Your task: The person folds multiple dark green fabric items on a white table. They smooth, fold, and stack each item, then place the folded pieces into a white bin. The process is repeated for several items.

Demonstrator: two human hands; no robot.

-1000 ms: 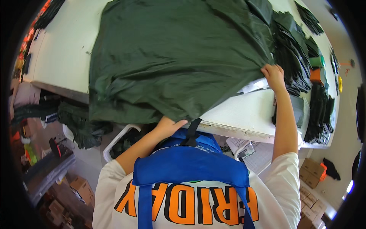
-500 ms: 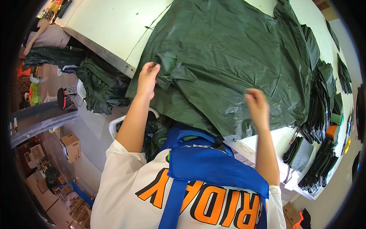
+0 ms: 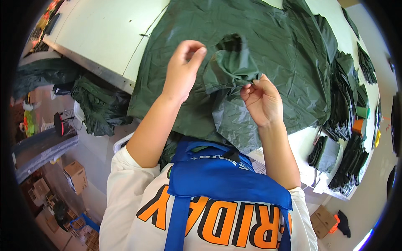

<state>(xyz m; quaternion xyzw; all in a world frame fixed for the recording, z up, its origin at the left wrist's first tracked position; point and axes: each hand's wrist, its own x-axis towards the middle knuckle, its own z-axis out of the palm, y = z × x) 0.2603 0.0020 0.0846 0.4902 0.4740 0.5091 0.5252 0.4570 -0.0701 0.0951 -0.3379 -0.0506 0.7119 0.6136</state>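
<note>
A large sheet of dark green, shiny waterproof fabric [image 3: 289, 67] is spread over the white table in front of me. One bunched, tube-like end of it [image 3: 238, 62] stands up from the surface with its mouth showing. Thumb and fingers of my right hand [image 3: 264, 100] pinch the rim of that end on its right side. My left hand [image 3: 184, 71] hovers left of the tube, apart from it, fingers curved and thumb away from them, holding nothing.
Folded dark green pieces [image 3: 343, 96] are stacked along the table's right side, with a grey-green bundle [image 3: 328, 154] nearer me. Crumpled green fabric [image 3: 98, 106] hangs beyond the table's left edge. A cardboard box [image 3: 75, 177] stands on the floor at left.
My right hand has moved up and taken hold of the fabric's rim. The bunched end has shifted right and stands up more. My left hand has let go of it and moved right.
</note>
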